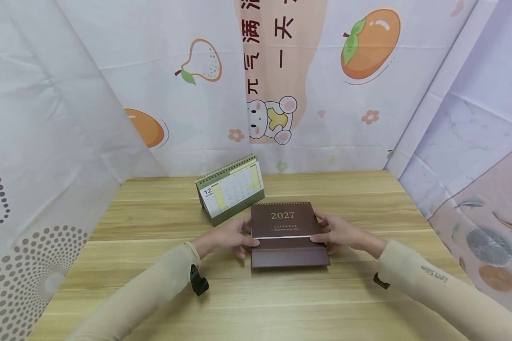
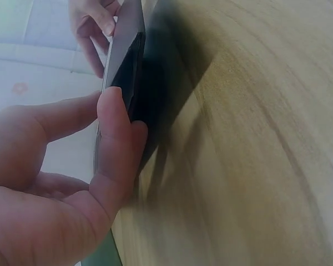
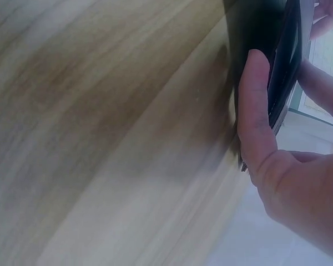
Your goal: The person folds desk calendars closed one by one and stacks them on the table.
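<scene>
A brown 2027 desk calendar point(image 1: 283, 244) with a spiral along its top edge is held between both hands over the wooden table. The left hand point(image 1: 230, 237) grips its left side, thumb on the front; in the left wrist view that hand point(image 2: 72, 160) has its fingertips at the edge. From the right, the other hand point(image 1: 345, 233) grips the opposite side, thumb on the cover, and the right wrist view shows this hand point(image 3: 288, 160) with a finger along the underside. Dark shadow lies beneath the calendar point(image 2: 125, 50).
A green-framed desk calendar point(image 1: 234, 189) showing 12 stands angled behind and left of the brown one, close to it. The wooden table point(image 1: 153, 208) ends at a printed curtain point(image 1: 187, 118) at the back, with hanging cloth on both sides.
</scene>
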Demonstrator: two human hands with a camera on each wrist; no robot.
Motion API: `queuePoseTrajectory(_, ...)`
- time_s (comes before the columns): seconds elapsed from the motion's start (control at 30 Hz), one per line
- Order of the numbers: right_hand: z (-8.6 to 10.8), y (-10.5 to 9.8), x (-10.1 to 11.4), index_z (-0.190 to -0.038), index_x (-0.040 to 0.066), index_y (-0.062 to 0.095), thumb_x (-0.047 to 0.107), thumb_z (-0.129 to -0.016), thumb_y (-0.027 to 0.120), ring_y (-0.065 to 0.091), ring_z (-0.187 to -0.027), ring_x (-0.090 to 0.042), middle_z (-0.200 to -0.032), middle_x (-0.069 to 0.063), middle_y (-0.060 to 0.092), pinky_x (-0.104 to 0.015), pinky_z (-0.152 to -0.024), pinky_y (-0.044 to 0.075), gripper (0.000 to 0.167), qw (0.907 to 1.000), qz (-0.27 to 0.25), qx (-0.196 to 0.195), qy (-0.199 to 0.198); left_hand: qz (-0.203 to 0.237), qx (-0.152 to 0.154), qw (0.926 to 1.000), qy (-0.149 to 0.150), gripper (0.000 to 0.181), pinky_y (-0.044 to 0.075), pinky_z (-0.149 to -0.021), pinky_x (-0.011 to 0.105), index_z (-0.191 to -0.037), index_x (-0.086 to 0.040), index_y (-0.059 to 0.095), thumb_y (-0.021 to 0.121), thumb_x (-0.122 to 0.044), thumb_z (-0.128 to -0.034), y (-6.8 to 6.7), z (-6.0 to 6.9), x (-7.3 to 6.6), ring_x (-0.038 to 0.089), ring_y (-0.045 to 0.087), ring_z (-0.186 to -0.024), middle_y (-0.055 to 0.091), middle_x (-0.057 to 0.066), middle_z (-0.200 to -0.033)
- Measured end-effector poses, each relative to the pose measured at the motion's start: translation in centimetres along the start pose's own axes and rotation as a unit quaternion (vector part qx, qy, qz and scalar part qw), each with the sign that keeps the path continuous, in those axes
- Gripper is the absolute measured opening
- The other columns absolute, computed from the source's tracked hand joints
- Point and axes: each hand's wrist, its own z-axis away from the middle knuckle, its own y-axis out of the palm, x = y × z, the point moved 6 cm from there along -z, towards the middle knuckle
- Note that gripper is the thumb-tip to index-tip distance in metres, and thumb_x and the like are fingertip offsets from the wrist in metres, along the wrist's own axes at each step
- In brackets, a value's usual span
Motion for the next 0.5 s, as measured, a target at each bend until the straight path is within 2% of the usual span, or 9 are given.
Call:
queuePoseTrajectory(0.17,-0.02,0.26,0.12,-0.16,-0.002,0.012,0.014,-0.092,0.077,0.07,-0.071,-0.031,-0.139,-0.039,0.04,-0.048,-0.06,0.061,0.095,0.9999,0.007,-0.002,0.009,0.014,0.01,0.9998,-0.004,0.072,0.059,-0.052,0.035,-0.149,-0.001,0.038,0.077,0.0,-0.0882,-0.03,-0.09,-0.02,0.025,0.069,-0.086,0.06,0.017,-0.124)
queuePoseTrajectory(0.27,-0.03,0.49,0.29,-0.159,-0.006,0.011,0.013,-0.093,0.076,0.071,-0.073,-0.029,-0.147,-0.041,0.032,-0.047,-0.059,0.061,0.095,0.9999,0.014,0.0,0.007,0.014,0.017,0.9997,-0.007,0.075,0.058,-0.051,0.034,-0.149,-0.001,0.038,0.078,0.003,-0.0858,0.06,-0.06,-0.13,0.025,0.068,-0.081,0.058,0.017,-0.128)
queuePoseTrajectory(0.4,-0.04,0.7,0.42,-0.157,-0.011,0.012,0.012,-0.093,0.076,0.071,-0.074,-0.029,-0.148,-0.041,0.031,-0.047,-0.059,0.061,0.093,0.9997,0.025,0.004,0.003,0.002,0.013,0.9998,-0.012,0.081,0.059,-0.052,0.035,-0.151,-0.002,0.037,0.08,0.004,-0.0826,0.1,0.06,-0.14,0.026,0.067,-0.073,0.053,0.016,-0.136)
queuePoseTrajectory(0.43,-0.06,0.73,0.48,-0.156,-0.012,0.013,0.012,-0.093,0.076,0.07,-0.076,-0.027,-0.147,-0.041,0.033,-0.046,-0.059,0.061,0.093,0.9994,0.034,0.004,0.0,-0.001,0.01,0.9998,-0.015,0.083,0.059,-0.052,0.035,-0.152,-0.002,0.037,0.081,0.004,-0.0821,0.11,0.09,-0.15,0.026,0.066,-0.07,0.053,0.016,-0.137)
queuePoseTrajectory(0.5,-0.07,0.76,0.6,-0.154,-0.014,0.016,0.012,-0.091,0.078,0.069,-0.069,-0.027,-0.139,-0.043,0.041,-0.044,-0.055,0.06,0.092,0.9976,0.068,0.002,-0.005,-0.01,0.005,0.9998,-0.018,0.085,0.059,-0.053,0.036,-0.153,-0.003,0.037,0.082,0.003,-0.0812,0.09,0.13,-0.1,0.025,0.065,-0.065,0.052,0.016,-0.138)
